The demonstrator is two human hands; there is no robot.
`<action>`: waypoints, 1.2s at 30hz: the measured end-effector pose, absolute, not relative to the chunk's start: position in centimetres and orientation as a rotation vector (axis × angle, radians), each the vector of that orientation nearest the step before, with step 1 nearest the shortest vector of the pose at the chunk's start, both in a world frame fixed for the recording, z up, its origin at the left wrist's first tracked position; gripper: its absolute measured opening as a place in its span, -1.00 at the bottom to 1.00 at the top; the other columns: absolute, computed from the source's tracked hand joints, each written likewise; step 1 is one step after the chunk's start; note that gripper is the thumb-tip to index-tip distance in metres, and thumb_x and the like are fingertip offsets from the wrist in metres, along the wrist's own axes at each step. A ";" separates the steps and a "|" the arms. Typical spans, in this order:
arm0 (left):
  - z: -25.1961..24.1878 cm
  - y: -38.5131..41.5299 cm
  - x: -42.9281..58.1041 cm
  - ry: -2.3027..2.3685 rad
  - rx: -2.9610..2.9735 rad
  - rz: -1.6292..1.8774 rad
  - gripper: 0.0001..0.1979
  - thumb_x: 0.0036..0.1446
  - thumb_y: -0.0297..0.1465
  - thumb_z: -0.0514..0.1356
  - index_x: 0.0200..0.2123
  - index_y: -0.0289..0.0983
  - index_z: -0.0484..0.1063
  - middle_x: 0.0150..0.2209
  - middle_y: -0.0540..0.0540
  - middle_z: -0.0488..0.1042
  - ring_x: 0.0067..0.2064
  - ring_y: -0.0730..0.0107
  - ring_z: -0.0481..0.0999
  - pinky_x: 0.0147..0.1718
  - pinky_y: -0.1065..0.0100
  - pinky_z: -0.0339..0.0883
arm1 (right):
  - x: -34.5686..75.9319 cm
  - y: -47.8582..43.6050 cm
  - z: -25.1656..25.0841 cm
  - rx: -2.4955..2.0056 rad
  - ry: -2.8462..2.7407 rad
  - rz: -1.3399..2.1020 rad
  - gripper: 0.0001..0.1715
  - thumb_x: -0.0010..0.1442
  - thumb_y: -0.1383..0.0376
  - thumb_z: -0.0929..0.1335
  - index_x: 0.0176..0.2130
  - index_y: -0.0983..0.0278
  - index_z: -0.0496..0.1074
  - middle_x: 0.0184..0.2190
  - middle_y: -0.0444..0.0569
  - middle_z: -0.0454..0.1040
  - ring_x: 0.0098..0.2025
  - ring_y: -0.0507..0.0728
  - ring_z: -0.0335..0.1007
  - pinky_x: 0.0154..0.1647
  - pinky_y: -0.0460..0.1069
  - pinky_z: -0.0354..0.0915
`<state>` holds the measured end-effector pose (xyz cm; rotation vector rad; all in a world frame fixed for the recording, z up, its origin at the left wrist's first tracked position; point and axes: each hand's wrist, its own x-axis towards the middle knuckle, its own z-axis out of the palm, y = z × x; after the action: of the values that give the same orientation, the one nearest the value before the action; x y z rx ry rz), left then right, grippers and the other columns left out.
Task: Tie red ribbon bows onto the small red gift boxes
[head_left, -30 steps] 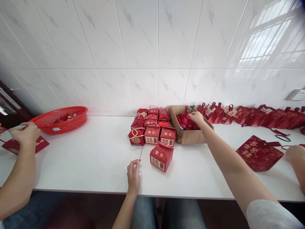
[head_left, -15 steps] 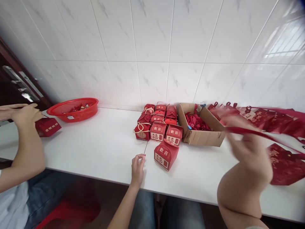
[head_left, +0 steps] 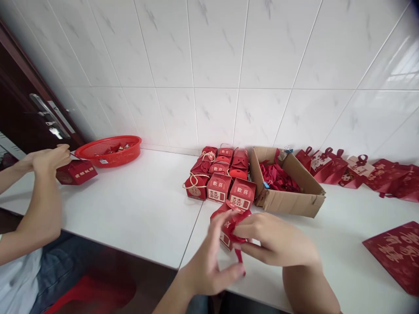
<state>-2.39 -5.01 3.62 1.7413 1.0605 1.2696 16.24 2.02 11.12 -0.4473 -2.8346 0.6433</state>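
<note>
A red gift box (head_left: 225, 226) with pale printed characters sits near the table's front edge, partly covered by my hands. My right hand (head_left: 271, 237) is closed on a red ribbon (head_left: 238, 254) whose end dangles beside the box. Just left of it, my left hand (head_left: 214, 257) has its thumb and fingers spread around the box's near side, the thumb close to the ribbon's end; I cannot tell whether it touches the box. Behind stand several similar red boxes (head_left: 218, 187), some with cord handles (head_left: 195, 179).
A cardboard box (head_left: 291, 205) of red ribbons (head_left: 278, 176) stands behind my right hand. Red bags (head_left: 330, 168) line the wall, and another red bag (head_left: 397, 255) lies at right. At left are a red basket (head_left: 119, 159) and a co-worker's hands (head_left: 49, 159) at a red box (head_left: 77, 172).
My right hand has swung in from the right with the ribbon to the front box. My left hand has moved right, from the table to beside that box, its fingers opening.
</note>
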 end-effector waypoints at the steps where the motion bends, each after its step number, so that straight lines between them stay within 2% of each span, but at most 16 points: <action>1: 3.7 -5.1 -1.4 0.971 1.700 1.201 -0.21 -0.06 -0.32 0.31 0.24 -0.26 0.11 0.08 -0.30 0.33 0.09 -0.02 0.34 0.07 0.07 0.20 | 15.8 2.1 11.0 -0.508 -2.757 0.661 -0.70 0.29 0.27 0.20 -0.45 0.27 0.33 -0.54 -0.11 0.35 -0.51 0.01 0.18 -0.45 -0.09 0.10; 3: 2.5 -5.3 0.3 0.869 1.494 1.080 -0.50 0.12 -0.26 0.18 0.12 -0.28 0.23 -0.24 -0.18 0.44 -0.23 0.25 0.46 -0.15 0.22 0.33 | 15.7 2.6 10.9 -0.684 -2.502 0.735 -0.67 0.29 0.22 0.22 -0.49 0.27 0.28 -0.60 -0.16 0.24 -0.56 -0.02 0.07 -0.52 -0.10 0.05; 4: 1.4 -5.4 0.9 0.858 1.366 1.068 -0.63 0.20 -0.22 0.09 0.00 -0.30 0.31 -0.40 -0.08 0.38 -0.38 0.38 0.39 -0.25 0.29 0.32 | 15.9 3.0 10.9 -0.778 -2.336 0.763 -0.66 0.29 0.20 0.22 -0.48 0.27 0.27 -0.61 -0.18 0.21 -0.56 -0.02 0.05 -0.54 -0.10 0.03; 6: -1.2 -5.9 1.2 0.831 1.192 1.104 -0.65 0.25 -0.13 -0.01 -0.23 -0.30 0.35 -0.61 0.09 0.14 -0.57 0.53 0.16 -0.44 0.41 0.20 | 16.9 4.1 10.9 -0.925 -1.979 0.769 -0.66 0.27 0.13 0.24 -0.46 0.26 0.29 -0.60 -0.17 0.18 -0.55 -0.01 0.05 -0.56 -0.10 0.03; 8: -3.6 -6.5 0.6 0.870 1.078 1.125 -0.61 0.25 -0.10 -0.03 -0.41 -0.28 0.29 -0.67 0.14 0.02 -0.62 0.57 0.01 -0.58 0.46 -0.01 | 18.3 5.7 10.8 -0.987 -1.648 0.721 -0.67 0.24 0.11 0.28 -0.46 0.26 0.31 -0.56 -0.15 0.21 -0.51 0.01 0.13 -0.52 -0.10 0.10; 10: -5.0 -7.3 -0.7 0.937 1.004 1.143 -0.59 0.23 -0.08 0.00 -0.51 -0.26 0.20 -0.69 0.15 -0.03 -0.64 0.58 -0.05 -0.61 0.45 -0.10 | 19.7 7.3 10.6 -0.936 -1.388 0.710 -0.68 0.22 0.12 0.28 -0.48 0.24 0.30 -0.53 -0.12 0.24 -0.46 0.04 0.20 -0.46 -0.08 0.17; 12: -5.4 -7.9 -2.3 1.016 0.969 1.164 -0.58 0.20 -0.07 0.04 -0.55 -0.25 0.16 -0.68 0.15 -0.04 -0.63 0.58 -0.06 -0.59 0.44 -0.10 | 20.9 8.3 10.5 -0.806 -1.218 0.788 -0.67 0.23 0.15 0.27 -0.51 0.22 0.23 -0.53 -0.12 0.21 -0.46 0.06 0.23 -0.43 -0.06 0.21; 14: -4.9 -8.3 -3.9 1.115 0.973 1.162 -0.57 0.18 -0.08 0.08 -0.58 -0.26 0.18 -0.66 0.12 -0.01 -0.61 0.56 -0.02 -0.57 0.43 -0.07 | 21.7 8.5 10.4 -0.731 -1.191 0.877 -0.66 0.23 0.18 0.26 -0.53 0.21 0.19 -0.60 -0.16 0.15 -0.51 0.05 0.19 -0.47 -0.05 0.19; 16: -4.0 -8.4 -4.9 1.193 1.013 1.126 -0.57 0.17 -0.09 0.09 -0.59 -0.27 0.26 -0.64 0.06 0.10 -0.59 0.53 0.06 -0.55 0.42 -0.02 | 21.9 7.8 10.7 -0.791 -1.325 0.938 -0.63 0.26 0.17 0.25 -0.55 0.21 0.17 -0.66 -0.19 0.09 -0.58 0.02 0.09 -0.54 -0.07 0.11; 18: -2.9 -8.2 -5.0 1.212 1.075 1.124 -0.59 0.17 -0.08 0.07 -0.51 -0.27 0.40 -0.58 -0.03 0.26 -0.52 0.44 0.21 -0.47 0.38 0.12 | 21.2 6.4 11.0 -0.873 -1.602 1.018 -0.59 0.27 0.12 0.25 -0.55 0.22 0.16 -0.68 -0.21 0.07 -0.63 -0.01 -0.03 -0.61 -0.07 0.00; 20: -2.1 -7.7 -4.2 1.182 1.120 1.166 -0.56 0.18 -0.04 0.03 -0.32 -0.25 0.51 -0.42 -0.13 0.41 -0.38 0.31 0.35 -0.30 0.30 0.25 | 19.6 5.0 11.3 -0.842 -1.964 1.118 -0.56 0.26 0.09 0.25 -0.55 0.24 0.16 -0.66 -0.21 0.11 -0.64 -0.04 -0.09 -0.63 -0.08 -0.07; 23: -1.4 -6.8 -1.7 1.066 1.063 1.180 -0.45 0.16 0.04 -0.03 -0.13 -0.23 0.52 -0.17 -0.23 0.48 -0.15 0.11 0.42 -0.13 0.14 0.30 | 16.5 3.3 11.0 -0.639 -2.478 1.117 -0.59 0.28 0.18 0.22 -0.55 0.27 0.19 -0.63 -0.19 0.22 -0.61 -0.06 -0.02 -0.59 -0.09 -0.05; 28: -0.8 -5.4 0.4 0.910 0.743 1.305 -0.50 0.09 0.01 0.08 -0.10 -0.21 0.49 -0.20 -0.22 0.52 -0.06 -0.01 0.44 -0.13 0.01 0.34 | 13.5 2.0 9.0 -0.573 -2.866 0.646 -0.65 0.25 0.20 0.22 -0.51 0.30 0.29 -0.57 -0.14 0.32 -0.58 -0.05 -0.01 -0.59 -0.08 -0.10; 32: 0.1 -4.9 -1.8 0.853 0.468 1.433 -0.66 0.09 -0.13 0.14 -0.23 -0.24 0.52 -0.29 -0.16 0.52 -0.10 0.06 0.48 -0.09 0.05 0.35 | 12.9 1.4 8.3 -0.581 -2.962 0.469 -0.59 0.30 0.17 0.13 -0.41 0.30 0.38 -0.53 -0.09 0.40 -0.63 -0.02 0.03 -0.63 -0.04 -0.17; 34: 0.4 -4.7 -3.2 0.808 0.357 1.518 -0.80 0.06 -0.23 0.21 -0.39 -0.25 0.49 -0.38 -0.09 0.48 -0.22 0.21 0.50 -0.16 0.16 0.40 | 12.6 1.0 8.4 -0.588 -3.003 0.452 -0.56 0.30 0.13 0.13 -0.36 0.31 0.41 -0.56 -0.07 0.42 -0.65 0.00 0.11 -0.63 -0.04 -0.18; 36: 0.8 -4.5 -4.3 0.754 0.259 1.583 -0.84 0.08 -0.33 0.22 -0.50 -0.26 0.40 -0.47 -0.02 0.41 -0.36 0.36 0.46 -0.29 0.28 0.42 | 12.3 0.7 8.6 -0.566 -3.055 0.464 -0.55 0.28 0.10 0.15 -0.37 0.31 0.43 -0.57 -0.05 0.44 -0.64 0.03 0.18 -0.63 -0.04 -0.16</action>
<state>-4.31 -4.49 0.78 0.2588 0.7538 1.5828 12.32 0.71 8.64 -0.5662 -3.0550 0.4638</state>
